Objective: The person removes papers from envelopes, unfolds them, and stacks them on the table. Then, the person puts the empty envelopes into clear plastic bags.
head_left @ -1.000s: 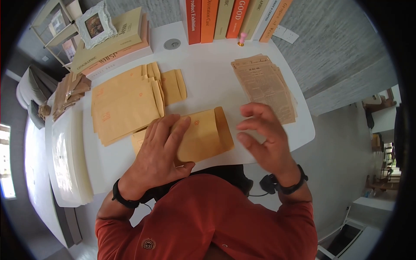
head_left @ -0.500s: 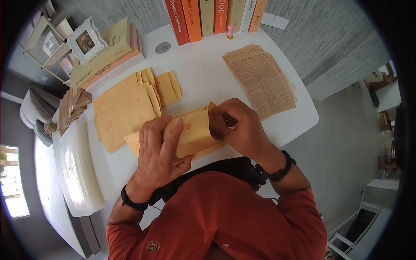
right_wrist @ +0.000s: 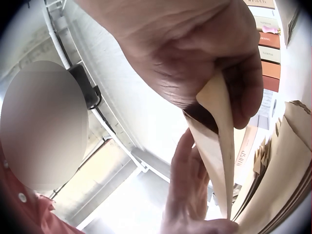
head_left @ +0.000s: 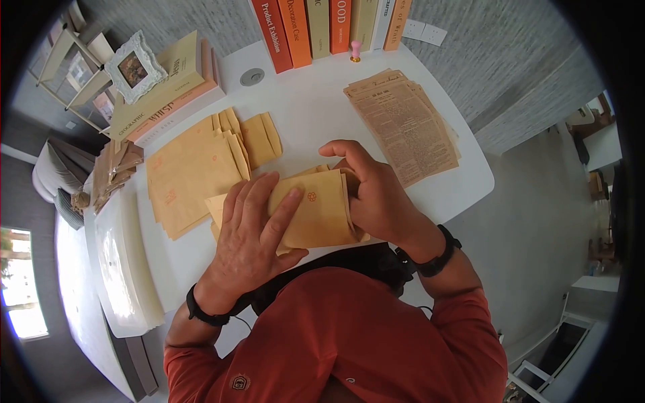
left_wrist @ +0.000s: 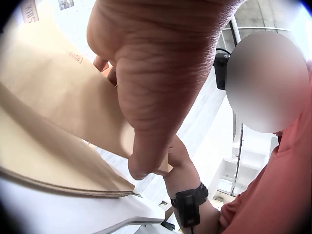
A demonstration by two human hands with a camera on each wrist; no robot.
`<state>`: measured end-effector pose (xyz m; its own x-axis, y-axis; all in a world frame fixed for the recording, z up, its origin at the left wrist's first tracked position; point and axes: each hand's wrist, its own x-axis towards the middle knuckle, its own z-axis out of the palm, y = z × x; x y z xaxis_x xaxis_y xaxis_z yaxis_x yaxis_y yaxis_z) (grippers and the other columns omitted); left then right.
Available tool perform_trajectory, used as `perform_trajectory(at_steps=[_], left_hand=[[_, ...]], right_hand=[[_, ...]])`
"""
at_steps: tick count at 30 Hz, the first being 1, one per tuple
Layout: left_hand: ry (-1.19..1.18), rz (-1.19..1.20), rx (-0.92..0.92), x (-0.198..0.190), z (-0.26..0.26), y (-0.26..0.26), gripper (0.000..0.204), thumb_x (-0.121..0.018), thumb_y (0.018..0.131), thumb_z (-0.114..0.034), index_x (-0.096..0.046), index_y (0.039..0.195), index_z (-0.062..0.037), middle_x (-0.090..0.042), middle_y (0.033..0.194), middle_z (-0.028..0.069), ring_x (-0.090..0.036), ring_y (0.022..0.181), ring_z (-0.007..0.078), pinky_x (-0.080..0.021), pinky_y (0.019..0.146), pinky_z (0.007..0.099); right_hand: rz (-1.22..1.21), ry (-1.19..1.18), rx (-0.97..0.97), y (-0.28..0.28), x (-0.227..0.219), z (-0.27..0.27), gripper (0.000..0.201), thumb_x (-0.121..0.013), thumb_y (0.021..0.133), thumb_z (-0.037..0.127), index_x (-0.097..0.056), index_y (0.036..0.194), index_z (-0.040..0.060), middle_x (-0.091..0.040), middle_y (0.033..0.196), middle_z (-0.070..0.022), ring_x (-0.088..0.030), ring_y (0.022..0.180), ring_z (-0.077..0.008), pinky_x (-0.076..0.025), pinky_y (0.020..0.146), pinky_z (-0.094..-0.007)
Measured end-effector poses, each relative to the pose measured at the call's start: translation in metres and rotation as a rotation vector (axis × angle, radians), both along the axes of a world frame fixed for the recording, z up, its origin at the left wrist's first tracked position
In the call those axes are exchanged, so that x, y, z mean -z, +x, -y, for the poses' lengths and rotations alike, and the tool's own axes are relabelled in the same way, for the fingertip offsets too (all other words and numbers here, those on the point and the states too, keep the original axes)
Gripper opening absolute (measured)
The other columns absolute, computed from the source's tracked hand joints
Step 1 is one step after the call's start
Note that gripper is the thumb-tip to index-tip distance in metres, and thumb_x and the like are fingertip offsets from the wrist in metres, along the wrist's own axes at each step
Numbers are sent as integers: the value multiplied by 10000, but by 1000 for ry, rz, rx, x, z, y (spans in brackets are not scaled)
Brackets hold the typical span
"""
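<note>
A tan paper envelope (head_left: 306, 225) with a small red flower mark lies near the table's front edge in the head view, over more envelope paper (head_left: 216, 207). My left hand (head_left: 250, 228) holds its left part, fingers across the top face and thumb at the near edge. At the open right end, my right hand (head_left: 379, 198) has some fingers tucked into the mouth while the index finger stays outside. In the right wrist view the envelope's mouth (right_wrist: 207, 129) gapes, and one wall passes between the right hand's fingers. The fingertips inside are hidden.
Large envelopes (head_left: 191, 181) lie stacked at left, beside smaller envelopes (head_left: 261, 138). Newsprint-patterned sheets (head_left: 406, 127) lie at right. Upright books (head_left: 316, 30), a pink-handled stamp (head_left: 355, 51) and stacked books (head_left: 161, 94) with a picture frame (head_left: 134, 67) stand behind. Clear sleeves (head_left: 124, 269) lie far left.
My right hand came from the air on the right to the envelope's open end and put fingers into the mouth. The envelope bulged up, then lay flatter. My left hand kept its hold.
</note>
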<state>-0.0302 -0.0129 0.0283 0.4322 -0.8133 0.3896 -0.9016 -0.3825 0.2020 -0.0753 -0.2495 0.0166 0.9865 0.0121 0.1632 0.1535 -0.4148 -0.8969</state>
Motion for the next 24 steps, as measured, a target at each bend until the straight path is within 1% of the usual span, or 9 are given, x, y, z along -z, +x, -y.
perform_trajectory(at_steps=[1,4,6,10,13,16,19,22,24], left_hand=[[2,11,-6,0,-1,1,953,-903,590,-235,-472,1421,-58,-465,1371,267,-520,1193,463,-436,1002,576],[4,49,-12,-5,-4,4,962,-909,585,-234,-471,1424,-62,-475,1365,260,-521,1201,448,-437,1002,576],[-2,74,-9,-10,-7,7,967,-911,579,-227,-472,1424,-64,-485,1354,254,-523,1200,438,-439,1003,566],[60,-22,-57,-16,-12,8,990,-913,557,-206,-470,1431,-68,-499,1338,230,-526,1187,431,-445,1002,537],[55,-47,-42,-19,-10,9,1000,-909,548,-190,-467,1437,-71,-506,1336,216,-529,1183,426,-447,999,524],[42,-84,-36,-18,-11,10,1008,-906,540,-175,-466,1441,-70,-507,1340,212,-529,1191,424,-448,998,523],[24,-138,-25,-17,-11,10,1008,-900,537,-163,-466,1441,-62,-510,1338,213,-530,1195,422,-450,999,517],[31,-165,-13,-19,-12,9,1007,-899,537,-166,-467,1441,-62,-504,1330,212,-529,1191,424,-448,1002,515],[35,-170,-12,-21,-14,10,1011,-905,539,-186,-469,1444,-73,-483,1323,210,-524,1182,428,-443,1006,523]], right_hand=[[-12,40,-11,-2,-2,2,505,-682,884,-22,-480,1338,68,-715,965,-88,-714,908,-170,-543,782,-316],[72,60,-7,-3,3,10,463,-665,906,-35,-497,1326,62,-725,1005,-90,-714,910,-148,-545,791,-295],[33,83,20,-5,2,16,456,-655,914,-53,-499,1328,58,-725,1014,-93,-715,915,-143,-552,801,-288],[21,124,28,-2,5,21,407,-647,923,-75,-536,1297,41,-727,1019,-101,-713,947,-134,-564,815,-276],[112,61,71,-1,10,19,397,-673,893,-89,-571,1259,28,-709,1064,-92,-712,924,-136,-579,811,-290],[82,232,96,-5,0,8,353,-703,849,-73,-626,1169,52,-682,1080,-95,-705,836,-169,-566,728,-286],[575,-139,58,5,10,15,425,-722,787,-101,-640,1166,71,-652,1101,-89,-697,836,-197,-572,723,-296],[662,-154,-14,7,12,22,442,-723,744,-122,-645,1129,81,-654,1115,-103,-695,876,-233,-579,724,-327],[635,-169,-3,7,11,31,366,-710,778,-115,-641,1090,62,-656,1123,-104,-693,909,-217,-581,749,-326]])
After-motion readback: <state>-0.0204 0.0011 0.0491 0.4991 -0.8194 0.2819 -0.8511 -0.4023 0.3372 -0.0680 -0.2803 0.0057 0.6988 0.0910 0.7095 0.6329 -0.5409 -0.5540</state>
